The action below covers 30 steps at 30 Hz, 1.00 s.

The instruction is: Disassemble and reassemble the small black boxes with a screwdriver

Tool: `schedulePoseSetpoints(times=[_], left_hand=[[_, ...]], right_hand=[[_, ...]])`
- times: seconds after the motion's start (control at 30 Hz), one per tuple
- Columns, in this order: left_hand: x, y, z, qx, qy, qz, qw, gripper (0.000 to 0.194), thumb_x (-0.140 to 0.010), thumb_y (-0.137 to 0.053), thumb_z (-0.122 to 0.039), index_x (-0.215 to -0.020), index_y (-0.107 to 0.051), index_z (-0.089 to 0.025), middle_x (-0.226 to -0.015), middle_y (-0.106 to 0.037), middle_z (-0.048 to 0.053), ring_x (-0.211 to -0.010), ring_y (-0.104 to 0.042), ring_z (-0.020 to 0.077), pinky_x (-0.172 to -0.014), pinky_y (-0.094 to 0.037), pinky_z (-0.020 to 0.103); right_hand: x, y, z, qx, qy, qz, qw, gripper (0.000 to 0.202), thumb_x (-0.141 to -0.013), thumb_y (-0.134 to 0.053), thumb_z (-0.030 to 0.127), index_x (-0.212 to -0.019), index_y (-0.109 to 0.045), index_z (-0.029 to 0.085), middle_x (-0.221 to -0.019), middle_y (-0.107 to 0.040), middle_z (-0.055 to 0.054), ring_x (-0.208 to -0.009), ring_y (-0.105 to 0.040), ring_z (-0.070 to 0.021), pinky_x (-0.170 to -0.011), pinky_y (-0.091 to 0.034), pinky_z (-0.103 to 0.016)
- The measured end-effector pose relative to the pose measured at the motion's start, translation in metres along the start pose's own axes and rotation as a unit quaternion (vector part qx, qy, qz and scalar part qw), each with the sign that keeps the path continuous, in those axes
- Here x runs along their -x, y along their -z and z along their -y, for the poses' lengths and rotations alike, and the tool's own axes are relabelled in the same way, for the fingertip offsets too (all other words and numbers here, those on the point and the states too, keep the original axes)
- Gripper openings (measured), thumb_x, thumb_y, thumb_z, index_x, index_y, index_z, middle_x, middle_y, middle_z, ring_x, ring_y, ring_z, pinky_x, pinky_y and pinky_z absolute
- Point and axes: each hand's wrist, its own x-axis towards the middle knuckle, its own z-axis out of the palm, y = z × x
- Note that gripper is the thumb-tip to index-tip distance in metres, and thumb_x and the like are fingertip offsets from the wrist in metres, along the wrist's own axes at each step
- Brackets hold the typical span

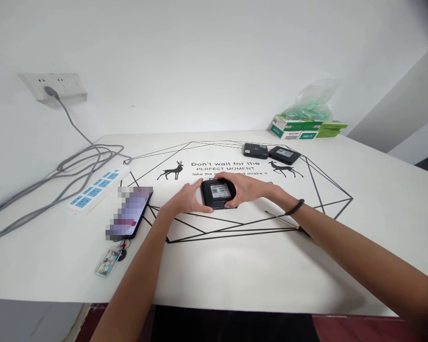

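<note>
Near the middle of the white table [249, 275], a small flat black electronic box [220, 191] lies with its white printed label facing up. At its left edge, my left hand [189, 197] grips it between thumb and fingers. From the right, my right hand [243, 187] curls around the opposite edge, fingers on the far side and thumb on the near side. Beneath my right forearm lies a screwdriver [281, 218] with a thin metal shaft; its yellow and black handle is partly hidden by the arm.
Two similar black boxes, one plain-topped [256, 150] and one labelled [284, 154], lie at the back right. Green-and-white cartons [296, 126] bear a plastic bag [312, 104]. On the left are a phone [131, 213] with a keychain [108, 261], a power strip [98, 186] and grey cables [67, 166].
</note>
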Motion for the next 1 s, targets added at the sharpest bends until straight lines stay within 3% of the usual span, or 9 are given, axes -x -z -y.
schedulePoseSetpoints(times=[0.2, 0.43, 0.63, 1.0], left_hand=[[0.0018, 0.0015, -0.002, 0.006, 0.009, 0.008, 1.0, 0.138, -0.059, -0.082, -0.074, -0.168, -0.014, -0.022, -0.158, -0.047, 0.016, -0.151, -0.032, 0.0466, -0.115, -0.04, 0.052], [-0.0012, 0.0007, 0.0029, 0.003, 0.005, 0.012, 1.0, 0.137, -0.061, -0.082, -0.072, -0.168, -0.012, -0.022, -0.166, -0.037, 0.016, -0.155, -0.024, 0.046, -0.118, -0.037, 0.053], [-0.0019, -0.0007, 0.006, 0.004, -0.001, 0.01, 1.0, 0.137, -0.061, -0.082, -0.073, -0.168, -0.013, -0.023, -0.167, -0.035, 0.015, -0.156, -0.023, 0.0449, -0.12, -0.035, 0.053], [-0.0005, 0.0009, 0.0022, 0.001, 0.002, 0.013, 1.0, 0.135, -0.061, -0.081, -0.074, -0.167, -0.014, -0.025, -0.167, -0.034, 0.014, -0.155, -0.024, 0.0461, -0.12, -0.034, 0.054]], right_hand=[[0.0007, -0.0005, 0.0023, -0.002, -0.012, -0.001, 1.0, 0.079, -0.065, -0.082, 0.045, -0.134, -0.048, 0.027, -0.127, -0.065, -0.008, -0.106, -0.062, -0.0266, -0.087, -0.051, -0.04], [-0.0025, -0.0016, -0.0018, 0.013, -0.003, 0.005, 1.0, 0.078, -0.065, -0.082, 0.046, -0.133, -0.05, 0.028, -0.126, -0.066, -0.008, -0.105, -0.062, -0.0277, -0.085, -0.052, -0.041], [-0.0062, 0.0046, 0.0007, 0.013, -0.029, 0.048, 0.998, 0.076, -0.066, -0.083, 0.047, -0.133, -0.051, 0.029, -0.127, -0.066, -0.008, -0.106, -0.063, -0.029, -0.085, -0.053, -0.041], [0.0013, 0.0009, 0.0014, -0.018, -0.061, 0.053, 0.997, 0.083, -0.071, -0.079, 0.056, -0.143, -0.048, 0.028, -0.128, -0.066, -0.008, -0.105, -0.063, -0.0273, -0.087, -0.052, -0.04]])
